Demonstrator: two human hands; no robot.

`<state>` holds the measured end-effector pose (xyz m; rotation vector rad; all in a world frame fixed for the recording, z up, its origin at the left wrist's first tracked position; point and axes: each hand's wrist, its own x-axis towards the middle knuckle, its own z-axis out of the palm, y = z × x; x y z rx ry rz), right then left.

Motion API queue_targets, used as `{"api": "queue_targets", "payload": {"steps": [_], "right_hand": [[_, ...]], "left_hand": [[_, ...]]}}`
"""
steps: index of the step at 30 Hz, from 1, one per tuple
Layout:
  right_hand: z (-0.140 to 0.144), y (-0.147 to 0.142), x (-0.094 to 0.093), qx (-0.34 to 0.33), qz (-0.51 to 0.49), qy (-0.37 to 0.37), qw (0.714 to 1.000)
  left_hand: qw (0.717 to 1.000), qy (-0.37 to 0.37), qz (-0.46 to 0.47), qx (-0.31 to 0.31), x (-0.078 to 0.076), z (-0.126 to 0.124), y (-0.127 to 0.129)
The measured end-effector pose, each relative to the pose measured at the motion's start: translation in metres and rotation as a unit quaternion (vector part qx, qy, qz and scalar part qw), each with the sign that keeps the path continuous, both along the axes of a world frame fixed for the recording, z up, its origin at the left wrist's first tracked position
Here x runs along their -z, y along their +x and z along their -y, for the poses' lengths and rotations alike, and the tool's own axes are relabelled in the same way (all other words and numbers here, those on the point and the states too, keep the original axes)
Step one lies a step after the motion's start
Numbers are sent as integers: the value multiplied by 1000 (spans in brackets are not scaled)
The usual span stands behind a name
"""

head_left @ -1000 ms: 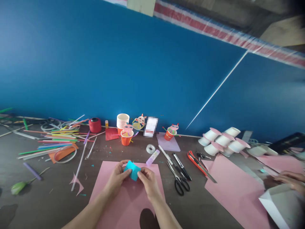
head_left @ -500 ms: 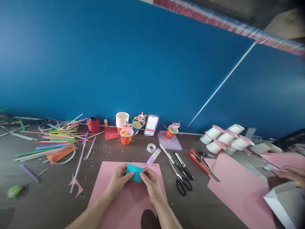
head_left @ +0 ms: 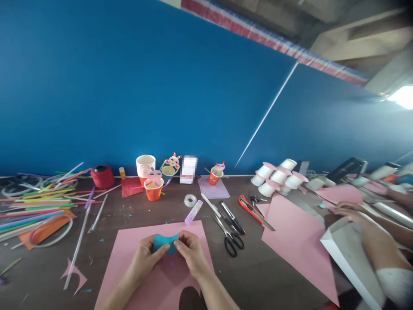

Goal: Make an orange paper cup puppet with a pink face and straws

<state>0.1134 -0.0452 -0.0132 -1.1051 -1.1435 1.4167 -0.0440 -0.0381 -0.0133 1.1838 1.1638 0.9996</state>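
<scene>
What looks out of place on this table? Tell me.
The cutter lies with its blade out over the right pink sheet: odd for an unheld tool. Left of the middle pink sheet, a ragged pink scrap lies crossed by a straw, like stray waste.

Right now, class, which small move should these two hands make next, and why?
Probably ease the bare left hand and bare right hand gently apart to flatten the small turquoise paper piece: its top edge looks bowed, and each hand pinches one end.

Left hand (head_left: 146,257), right hand (head_left: 192,254) bare; forearms (head_left: 218,292) bare, tapering toward wrists (head_left: 204,274).
</scene>
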Motion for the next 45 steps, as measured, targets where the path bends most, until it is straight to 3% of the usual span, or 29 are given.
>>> {"api": "queue_targets", "payload": {"steps": [5,9,15,20,24,27,29,33,35,38,42,43,45], "right_hand": [[1,-1,2,-6,-15,11,1000],[1,-3,2,-9,-15,29,999],[2,-2,4,-24,-19,32,999],[2,-4,2,-41,-2,26,999],[4,9,-21,40,90,41,994],[8,42,-45,80,220,75,969],[12,73,-54,117,349,80,926],[23,128,-42,160,634,38,756],[29,144,-29,148,690,10,709],[33,155,-19,113,703,-36,702],[34,158,-25,67,701,-84,705],[35,157,-29,61,689,-83,717],[36,151,-36,48,630,-72,772]], "left_hand": [[999,21,-31,39,-1,-1,-1],[993,-19,-47,104,-6,3,-2],[980,-35,8,197,-14,2,-13],[976,-63,15,208,-14,-1,-13],[976,-95,14,194,-12,-3,-8],[979,-98,67,165,-13,-6,-8],[979,-95,100,152,-13,-7,-9],[980,-98,119,125,-10,-8,-7],[982,-96,123,110,-9,-8,-6],[982,-87,130,104,-7,-7,-6],[984,-83,125,100,-7,-8,-6],[984,-83,123,98,-7,-7,-6],[985,-84,122,93,-7,-7,-6]]}}
